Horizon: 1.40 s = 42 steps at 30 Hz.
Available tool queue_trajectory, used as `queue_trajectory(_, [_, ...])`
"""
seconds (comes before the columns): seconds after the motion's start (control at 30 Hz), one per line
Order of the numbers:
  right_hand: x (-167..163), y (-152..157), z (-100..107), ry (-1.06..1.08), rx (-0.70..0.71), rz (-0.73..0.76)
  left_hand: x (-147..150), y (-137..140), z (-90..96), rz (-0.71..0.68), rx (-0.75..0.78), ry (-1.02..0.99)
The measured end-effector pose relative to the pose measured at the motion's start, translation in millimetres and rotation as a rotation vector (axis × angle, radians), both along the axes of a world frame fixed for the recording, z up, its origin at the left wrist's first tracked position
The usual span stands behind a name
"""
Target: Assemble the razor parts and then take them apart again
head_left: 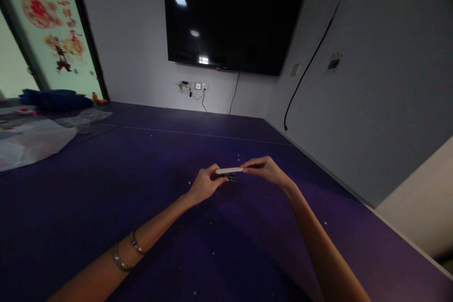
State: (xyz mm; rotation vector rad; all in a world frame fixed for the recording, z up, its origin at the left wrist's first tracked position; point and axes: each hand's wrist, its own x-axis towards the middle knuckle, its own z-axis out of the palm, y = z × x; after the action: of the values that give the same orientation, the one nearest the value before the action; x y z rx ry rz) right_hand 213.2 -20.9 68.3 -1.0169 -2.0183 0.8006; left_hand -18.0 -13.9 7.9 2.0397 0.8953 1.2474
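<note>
A pale, slim strip with a rounded end [229, 170] spans the gap between my two hands, held roughly level above the dark purple surface. My left hand [204, 186] pinches its left end between thumb and fingers. At the other end, my right hand [264, 170] grips the tip with its fingertips. Just below the strip, by my left thumb, shows a small dark, shiny object [231, 177]; it is partly hidden, and I cannot tell its kind or whether my left hand touches it. Two metal bracelets [121, 259] circle my left forearm.
Small white bits dot the purple surface [159, 226]. White sheeting [38, 139] and clear plastic [88, 116] lie at the left, with dark blue cloth [56, 100] behind. A large television [230, 19] hangs on the wall, and a black cable [311, 59] dangles at right.
</note>
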Motion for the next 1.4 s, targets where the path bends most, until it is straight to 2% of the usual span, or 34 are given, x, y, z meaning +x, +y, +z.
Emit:
queue_trajectory(0.23, [19.9,0.7,-0.3,0.008,-0.029,-0.093,-0.5,-0.1,1.6,0.014,-0.049,-0.027])
queue_trajectory(0.43, [16.2,-1.2,3.9,-0.007,-0.022,-0.012,-0.1,-0.7,1.9,-0.002,-0.041,-0.053])
queue_trajectory(0.63, [25.5,0.6,1.4,-0.001,-0.013,-0.081,-0.5,-0.8,2.1,-0.012,-0.072,-0.078])
queue_trajectory(0.83, [20.4,1.0,1.0,0.002,-0.017,-0.017,0.7,-4.0,4.8,-0.017,-0.077,-0.081])
queue_trajectory(1.0, [27.4,2.0,-0.8,-0.003,-0.005,-0.089,-0.2,-3.9,6.3,-0.033,-0.081,-0.105])
queue_trajectory(1.2, [17.5,2.1,-3.2,0.022,-0.036,0.011,2.7,-5.4,5.8,-0.031,-0.073,-0.086])
queue_trajectory(1.4, [23.7,4.2,-7.2,0.061,-0.068,-0.084,2.3,-5.5,6.3,-0.055,-0.091,-0.101])
